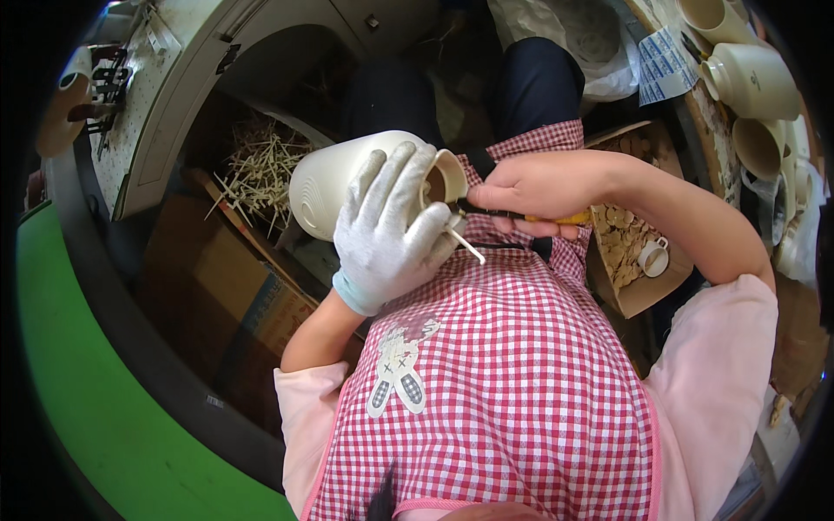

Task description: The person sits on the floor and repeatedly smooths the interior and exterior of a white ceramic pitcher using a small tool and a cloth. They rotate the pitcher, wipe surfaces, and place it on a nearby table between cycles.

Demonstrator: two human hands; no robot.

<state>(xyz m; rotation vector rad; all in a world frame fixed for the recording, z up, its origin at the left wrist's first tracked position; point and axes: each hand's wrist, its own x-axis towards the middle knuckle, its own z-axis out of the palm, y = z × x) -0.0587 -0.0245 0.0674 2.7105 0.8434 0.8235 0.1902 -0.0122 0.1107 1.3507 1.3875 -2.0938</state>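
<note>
My left hand (387, 227), in a pale grey glove, is wrapped over a cream plastic bottle (323, 187) lying on its side above my lap. The open neck (446, 178) of the bottle points right. A thin cream plastic stick (469, 246) juts out by the gloved fingertips; whether it is joined to the bottle cannot be made out. Bare, my right hand (537, 187) is closed round a hand tool with a yellow and black handle (532, 218). The tool's dark end is at the bottle's neck, and its tip is hidden, so its exact kind does not show.
Thin cream plastic sticks (252, 169) are heaped at the left. On the right, a cardboard box (647, 300) holds flat scraps and a white ring-shaped piece (653, 258). More cream bottles (756, 82) stand on the right-hand bench, near a plastic bag (599, 52). A green surface (78, 365) curves along the left.
</note>
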